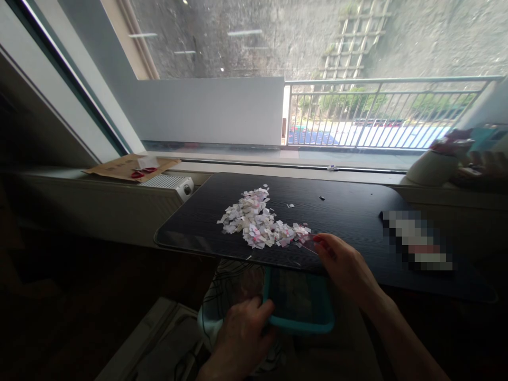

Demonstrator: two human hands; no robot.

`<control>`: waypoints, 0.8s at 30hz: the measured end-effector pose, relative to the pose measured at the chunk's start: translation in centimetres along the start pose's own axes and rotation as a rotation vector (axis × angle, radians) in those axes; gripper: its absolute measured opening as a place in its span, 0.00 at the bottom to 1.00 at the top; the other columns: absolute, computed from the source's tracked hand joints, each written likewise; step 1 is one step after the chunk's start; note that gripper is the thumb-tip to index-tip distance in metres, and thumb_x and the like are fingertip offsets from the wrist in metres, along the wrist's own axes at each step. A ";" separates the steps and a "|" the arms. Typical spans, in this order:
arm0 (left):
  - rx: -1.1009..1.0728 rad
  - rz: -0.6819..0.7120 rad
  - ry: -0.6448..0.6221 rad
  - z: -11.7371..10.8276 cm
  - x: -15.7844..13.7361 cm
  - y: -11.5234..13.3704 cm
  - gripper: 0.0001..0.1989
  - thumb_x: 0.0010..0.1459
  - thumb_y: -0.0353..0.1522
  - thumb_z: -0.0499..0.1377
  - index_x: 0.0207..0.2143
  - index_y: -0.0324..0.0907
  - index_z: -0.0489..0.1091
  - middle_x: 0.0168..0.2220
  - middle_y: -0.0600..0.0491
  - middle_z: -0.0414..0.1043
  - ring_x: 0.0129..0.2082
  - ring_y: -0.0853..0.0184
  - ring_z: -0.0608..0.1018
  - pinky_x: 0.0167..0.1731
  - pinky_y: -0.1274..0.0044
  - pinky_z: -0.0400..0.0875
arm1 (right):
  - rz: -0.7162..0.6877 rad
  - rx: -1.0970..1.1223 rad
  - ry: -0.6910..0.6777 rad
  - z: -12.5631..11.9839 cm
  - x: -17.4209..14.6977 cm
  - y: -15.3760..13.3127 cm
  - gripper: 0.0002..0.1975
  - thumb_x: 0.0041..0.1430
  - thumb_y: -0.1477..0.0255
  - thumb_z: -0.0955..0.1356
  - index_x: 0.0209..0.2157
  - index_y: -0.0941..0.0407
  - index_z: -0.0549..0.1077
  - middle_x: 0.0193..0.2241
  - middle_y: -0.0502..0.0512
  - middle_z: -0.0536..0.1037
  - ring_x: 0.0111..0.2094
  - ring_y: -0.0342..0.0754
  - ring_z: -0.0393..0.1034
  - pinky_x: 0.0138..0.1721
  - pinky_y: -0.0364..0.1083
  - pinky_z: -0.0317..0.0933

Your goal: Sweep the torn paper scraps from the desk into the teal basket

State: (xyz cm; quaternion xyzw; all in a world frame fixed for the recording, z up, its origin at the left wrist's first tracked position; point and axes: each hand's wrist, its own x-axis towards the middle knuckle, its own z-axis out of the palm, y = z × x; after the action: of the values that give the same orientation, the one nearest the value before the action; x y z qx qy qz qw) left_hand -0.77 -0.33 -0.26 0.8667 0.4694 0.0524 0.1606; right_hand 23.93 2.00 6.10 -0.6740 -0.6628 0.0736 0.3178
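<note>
A heap of small cut paper pieces (252, 214), white with some pink, lies across the middle of the dark table (345, 211), trailing off to the right. My right hand (345, 264) pinches a thin see-through plastic sheet (308, 244) whose edge is at the right end of the heap. Below the table's front edge, my left hand (248, 328) grips the left rim of a teal plastic tub (304, 325). The inside of the tub is dark, so its contents are hard to make out.
A blurred-out flat object (416, 241) lies on the table's right side. Red-handled scissors (143, 172) rest on a brown paper envelope (119, 168) on the sill at left, beside a white radiator (169, 185). A pale rounded vase (432, 161) stands on the sill at right.
</note>
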 end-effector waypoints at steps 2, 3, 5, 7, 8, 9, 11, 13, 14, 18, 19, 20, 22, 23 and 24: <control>0.002 0.005 -0.006 0.0 0.0 0.1 0.06 0.52 0.30 0.57 0.34 0.47 0.65 0.32 0.56 0.67 0.33 0.63 0.71 0.31 0.75 0.58 | -0.003 -0.001 -0.022 -0.2 -0.4 -0.2 0.12 0.60 0.67 0.60 0.41 0.54 0.71 0.36 0.54 0.78 0.32 0.46 0.72 0.31 0.43 0.63; 0.006 0.006 -0.009 0.0 0.0 0.2 0.06 0.52 0.30 0.57 0.34 0.47 0.65 0.32 0.56 0.67 0.33 0.63 0.71 0.31 0.75 0.58 | -0.003 -0.001 -0.029 -0.3 -0.5 -0.3 0.12 0.60 0.67 0.60 0.41 0.54 0.71 0.36 0.54 0.78 0.32 0.46 0.72 0.31 0.42 0.63; 0.017 0.004 -0.014 -0.1 0.0 0.4 0.07 0.52 0.29 0.56 0.35 0.47 0.65 0.33 0.56 0.68 0.33 0.63 0.71 0.31 0.75 0.59 | -0.008 -0.004 -0.026 -0.4 -0.6 -0.4 0.12 0.60 0.68 0.60 0.41 0.54 0.71 0.35 0.54 0.78 0.32 0.46 0.72 0.30 0.42 0.63; 0.026 0.002 -0.015 -0.3 0.0 0.5 0.07 0.52 0.29 0.56 0.35 0.47 0.65 0.32 0.56 0.67 0.33 0.63 0.71 0.31 0.75 0.59 | -0.022 -0.005 -0.005 -0.3 -0.3 -0.5 0.12 0.60 0.67 0.60 0.41 0.54 0.71 0.36 0.54 0.78 0.32 0.46 0.72 0.30 0.42 0.63; 0.030 0.000 -0.013 -0.3 0.0 0.6 0.07 0.52 0.29 0.56 0.35 0.47 0.65 0.32 0.56 0.67 0.33 0.63 0.71 0.31 0.75 0.59 | -0.033 -0.004 0.006 -0.1 0.0 -0.5 0.12 0.60 0.67 0.60 0.42 0.54 0.71 0.37 0.54 0.78 0.32 0.46 0.72 0.31 0.43 0.63; 0.033 -0.002 -0.012 -0.3 0.0 0.7 0.06 0.52 0.29 0.56 0.35 0.47 0.65 0.32 0.56 0.67 0.33 0.63 0.71 0.31 0.75 0.59 | -0.045 -0.001 0.015 0.0 0.2 -0.5 0.13 0.60 0.68 0.60 0.42 0.54 0.71 0.38 0.54 0.78 0.33 0.46 0.72 0.31 0.43 0.63; 0.038 -0.003 -0.016 -0.4 -0.1 0.7 0.06 0.52 0.29 0.56 0.34 0.47 0.65 0.33 0.55 0.67 0.33 0.63 0.71 0.30 0.75 0.59 | -0.065 0.008 0.022 0.3 0.4 -0.5 0.13 0.60 0.68 0.60 0.43 0.55 0.70 0.39 0.55 0.78 0.33 0.46 0.72 0.32 0.43 0.63; 0.045 -0.001 -0.021 -0.3 -0.1 0.7 0.06 0.53 0.30 0.56 0.35 0.47 0.65 0.33 0.55 0.68 0.33 0.63 0.71 0.31 0.75 0.59 | -0.082 0.016 0.003 0.4 0.3 -0.5 0.12 0.60 0.69 0.60 0.42 0.54 0.71 0.37 0.54 0.78 0.32 0.46 0.72 0.31 0.42 0.63; 0.048 0.002 -0.021 -0.3 -0.1 0.7 0.06 0.53 0.29 0.56 0.35 0.47 0.65 0.33 0.55 0.68 0.33 0.63 0.71 0.31 0.75 0.59 | -0.089 0.020 -0.012 0.4 0.2 -0.5 0.12 0.60 0.69 0.60 0.41 0.54 0.71 0.36 0.54 0.78 0.32 0.45 0.72 0.31 0.42 0.63; 0.059 0.016 -0.032 -0.3 0.1 1.1 0.07 0.52 0.28 0.56 0.35 0.47 0.65 0.33 0.55 0.68 0.33 0.63 0.71 0.31 0.75 0.60 | -0.077 -0.004 0.000 0.3 0.0 -0.6 0.12 0.61 0.68 0.59 0.42 0.54 0.70 0.37 0.53 0.77 0.32 0.45 0.72 0.32 0.42 0.62; 0.062 0.018 -0.041 -0.4 0.1 1.2 0.07 0.52 0.28 0.57 0.35 0.47 0.65 0.33 0.55 0.68 0.34 0.62 0.71 0.31 0.75 0.60 | -0.070 -0.020 0.016 0.3 0.1 -0.7 0.12 0.61 0.68 0.59 0.43 0.53 0.70 0.39 0.53 0.77 0.33 0.46 0.72 0.32 0.43 0.62; 0.066 0.020 -0.049 -0.4 0.1 1.4 0.07 0.52 0.28 0.57 0.35 0.47 0.65 0.33 0.55 0.68 0.34 0.62 0.71 0.31 0.75 0.60 | -0.069 -0.037 0.027 0.4 0.3 -0.8 0.12 0.61 0.68 0.59 0.43 0.53 0.70 0.39 0.53 0.77 0.33 0.46 0.72 0.33 0.43 0.62; 0.071 0.023 -0.064 -0.5 0.1 1.6 0.07 0.51 0.29 0.57 0.35 0.47 0.65 0.34 0.55 0.68 0.34 0.62 0.71 0.31 0.75 0.61 | -0.088 -0.058 0.016 0.5 0.4 -1.0 0.12 0.61 0.69 0.59 0.42 0.53 0.70 0.39 0.52 0.77 0.32 0.45 0.72 0.32 0.43 0.61; 0.071 0.025 -0.071 -0.6 0.2 1.7 0.07 0.52 0.29 0.57 0.35 0.47 0.65 0.34 0.55 0.68 0.34 0.62 0.71 0.31 0.75 0.61 | -0.106 -0.062 -0.003 0.6 0.4 -1.2 0.11 0.61 0.69 0.59 0.42 0.53 0.70 0.39 0.52 0.77 0.31 0.45 0.72 0.31 0.43 0.61; 0.069 0.026 -0.078 -0.6 0.1 1.8 0.07 0.52 0.29 0.57 0.35 0.47 0.65 0.34 0.54 0.68 0.34 0.62 0.71 0.31 0.75 0.61 | -0.124 -0.061 -0.022 0.5 0.4 -1.3 0.11 0.61 0.70 0.59 0.41 0.53 0.70 0.38 0.52 0.77 0.30 0.44 0.72 0.30 0.42 0.61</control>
State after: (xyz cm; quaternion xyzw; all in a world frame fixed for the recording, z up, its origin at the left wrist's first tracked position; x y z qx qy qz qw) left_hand 0.60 -0.98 0.90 0.8792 0.4528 0.0047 0.1481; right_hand 22.62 2.43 6.47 -0.6401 -0.7088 0.0411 0.2937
